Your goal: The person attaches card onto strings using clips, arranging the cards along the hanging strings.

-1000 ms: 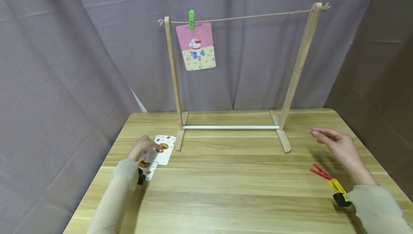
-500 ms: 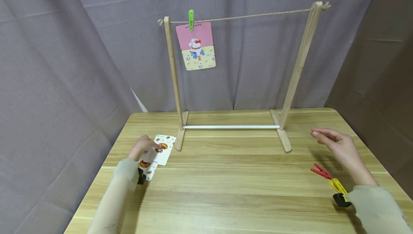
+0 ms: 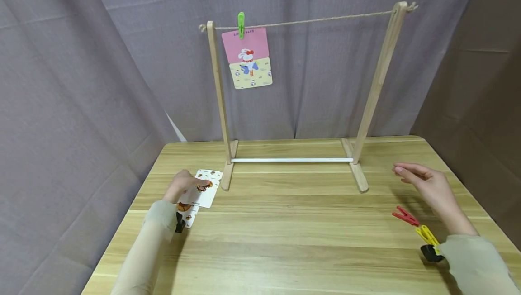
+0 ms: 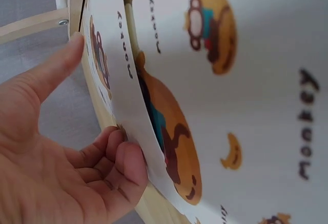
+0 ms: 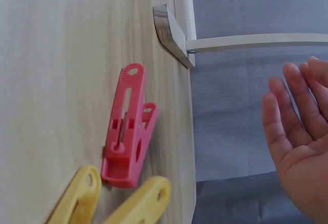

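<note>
In the head view my left hand (image 3: 182, 185) is over a white card with a cartoon monkey (image 3: 203, 195) at the table's left. One finger stretches across the card's picture and the others are curled against its surface, seen close in the left wrist view (image 4: 92, 157). A second monkey card (image 3: 189, 216) lies partly under the first. My right hand (image 3: 433, 186) hovers at the right with loosely bent fingers, holding nothing. Below it lie a red clothespin (image 3: 405, 216) and a yellow clothespin (image 3: 426, 235); the right wrist view shows the red clothespin (image 5: 125, 131) close up.
A wooden stand with two posts (image 3: 376, 82) and a white crossbar (image 3: 291, 160) stands at the back. Along its string (image 3: 317, 21), a green clothespin (image 3: 241, 24) holds a pink and yellow rabbit card (image 3: 248, 57). Grey curtains surround the table (image 3: 293, 231).
The left hand's stretched finger has shifted slightly up and right over the monkey card. The right hand, clothespins and hanging card stay as they were.
</note>
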Tool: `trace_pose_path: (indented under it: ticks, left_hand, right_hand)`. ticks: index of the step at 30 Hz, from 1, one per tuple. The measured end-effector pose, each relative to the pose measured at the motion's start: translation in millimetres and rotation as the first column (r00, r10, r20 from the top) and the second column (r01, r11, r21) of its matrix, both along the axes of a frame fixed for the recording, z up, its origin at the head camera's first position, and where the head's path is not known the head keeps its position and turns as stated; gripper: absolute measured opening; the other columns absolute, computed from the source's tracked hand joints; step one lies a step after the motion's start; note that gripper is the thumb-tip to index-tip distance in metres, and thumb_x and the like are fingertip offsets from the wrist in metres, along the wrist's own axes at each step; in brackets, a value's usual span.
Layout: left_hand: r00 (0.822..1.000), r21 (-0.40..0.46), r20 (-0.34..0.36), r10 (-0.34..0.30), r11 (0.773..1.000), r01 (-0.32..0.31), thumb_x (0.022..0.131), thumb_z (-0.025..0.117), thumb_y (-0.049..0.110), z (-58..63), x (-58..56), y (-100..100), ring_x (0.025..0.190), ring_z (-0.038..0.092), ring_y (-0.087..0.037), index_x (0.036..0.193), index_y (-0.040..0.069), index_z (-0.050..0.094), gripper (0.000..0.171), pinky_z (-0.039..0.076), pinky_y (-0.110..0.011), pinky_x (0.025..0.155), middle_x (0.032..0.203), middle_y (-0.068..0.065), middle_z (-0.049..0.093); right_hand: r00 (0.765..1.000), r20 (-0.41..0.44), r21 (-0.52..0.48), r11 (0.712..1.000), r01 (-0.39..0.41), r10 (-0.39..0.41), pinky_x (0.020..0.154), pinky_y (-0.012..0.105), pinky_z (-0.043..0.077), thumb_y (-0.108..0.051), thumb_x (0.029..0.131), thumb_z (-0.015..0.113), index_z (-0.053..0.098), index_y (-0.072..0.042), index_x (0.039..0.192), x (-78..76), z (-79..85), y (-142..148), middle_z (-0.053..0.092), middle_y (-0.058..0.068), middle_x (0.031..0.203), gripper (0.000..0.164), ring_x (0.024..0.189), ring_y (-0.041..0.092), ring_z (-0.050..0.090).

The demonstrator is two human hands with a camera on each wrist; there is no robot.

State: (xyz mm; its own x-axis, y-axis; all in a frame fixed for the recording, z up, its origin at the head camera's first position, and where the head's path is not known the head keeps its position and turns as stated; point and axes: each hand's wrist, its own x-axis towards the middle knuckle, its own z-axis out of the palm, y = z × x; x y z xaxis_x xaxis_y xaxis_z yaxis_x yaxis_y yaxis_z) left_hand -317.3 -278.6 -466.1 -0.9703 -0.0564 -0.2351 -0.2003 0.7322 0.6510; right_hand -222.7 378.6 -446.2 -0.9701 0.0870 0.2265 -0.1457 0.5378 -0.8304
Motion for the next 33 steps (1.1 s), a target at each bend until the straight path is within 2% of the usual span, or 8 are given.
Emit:
trace_pose_path:
  ticks: [3,10,15,21,24,28,30,33]
  left_hand:
    - [1.000,-0.025,0.001,-0.002,1.000,0.002,0.077,0.087,0.036,-1.5,-1.9,1.7,0.047,0.020,-0.008,0.055,0.020,0.029,0.064,0.024,-0.024,0.044,0.053,0.009,0.020]
    - [1.000,0.013,0.013,0.007,1.000,-0.007,0.077,0.083,0.022,0.8,0.0,5.8,0.048,0.024,-0.008,0.059,0.019,0.033,0.054,0.025,-0.022,0.046,0.055,0.008,0.024]
    - [1.000,0.011,0.010,0.011,1.000,-0.011,0.075,0.083,0.020,-0.7,-0.8,3.5,0.050,0.025,-0.010,0.060,0.017,0.038,0.047,0.025,-0.023,0.046,0.058,0.006,0.026]
    - [1.000,0.017,0.022,0.012,1.000,-0.012,0.073,0.085,0.020,-3.6,-4.7,0.4,0.050,0.023,-0.010,0.056,0.018,0.040,0.049,0.022,-0.023,0.046,0.056,0.007,0.024]
    - [1.000,0.018,0.020,0.018,1.000,-0.018,0.073,0.086,0.019,-3.4,-4.6,0.6,0.053,0.029,-0.012,0.057,0.015,0.047,0.043,0.026,-0.024,0.049,0.058,0.005,0.029]
    - [1.000,0.039,-0.014,0.021,0.999,-0.020,0.072,0.086,0.015,-2.3,-1.5,1.8,0.063,0.043,-0.016,0.061,0.006,0.062,0.028,0.038,-0.026,0.056,0.063,0.001,0.049]
    - [0.999,0.023,-0.035,0.018,1.000,-0.017,0.072,0.087,0.016,-1.3,-0.3,2.2,0.065,0.046,-0.017,0.060,0.006,0.062,0.029,0.042,-0.027,0.058,0.065,-0.001,0.054]
    - [0.999,-0.007,-0.037,0.017,1.000,-0.017,0.073,0.087,0.020,0.1,-0.5,1.6,0.063,0.047,-0.016,0.055,0.013,0.052,0.040,0.044,-0.027,0.058,0.062,0.000,0.053]
  right_hand:
    - [1.000,-0.007,-0.008,1.000,-0.007,0.007,0.072,0.008,0.047,-0.035,0.102,0.061,0.064,-0.003,0.131,-0.1,-1.6,0.0,0.064,-0.034,0.100,0.044,0.086,-0.010,0.063]
    - [0.999,-0.027,-0.050,0.999,-0.019,0.017,0.072,0.008,0.049,-0.031,0.101,0.063,0.061,0.000,0.134,-0.3,-2.5,0.9,0.067,-0.031,0.101,0.045,0.088,-0.010,0.063]
    - [0.999,-0.040,-0.082,0.996,-0.035,0.031,0.072,0.008,0.050,-0.028,0.101,0.063,0.063,-0.003,0.133,-0.2,-3.1,2.7,0.069,-0.027,0.103,0.040,0.090,-0.010,0.064]
    - [0.999,-0.030,-0.075,0.997,-0.030,0.028,0.073,0.008,0.049,-0.028,0.101,0.063,0.062,-0.002,0.134,0.5,-4.9,4.3,0.069,-0.028,0.103,0.042,0.089,-0.012,0.063]
    - [0.999,-0.021,-0.072,0.997,-0.027,0.026,0.073,0.008,0.049,-0.029,0.101,0.064,0.063,-0.006,0.135,0.5,-5.0,5.0,0.069,-0.027,0.104,0.041,0.089,-0.011,0.063]
    - [0.999,-0.022,-0.074,0.997,-0.032,0.030,0.073,0.008,0.049,-0.029,0.101,0.063,0.063,-0.007,0.135,0.8,-4.9,5.0,0.070,-0.025,0.105,0.040,0.090,-0.011,0.063]
    - [0.999,-0.028,-0.078,0.996,-0.036,0.034,0.073,0.008,0.049,-0.028,0.101,0.063,0.063,-0.006,0.134,0.8,-5.0,4.7,0.070,-0.025,0.105,0.039,0.090,-0.011,0.063]
    - [0.999,-0.033,-0.082,0.996,-0.041,0.038,0.073,0.008,0.049,-0.028,0.102,0.062,0.063,-0.006,0.134,0.7,-5.3,4.5,0.070,-0.025,0.104,0.039,0.091,-0.011,0.063]
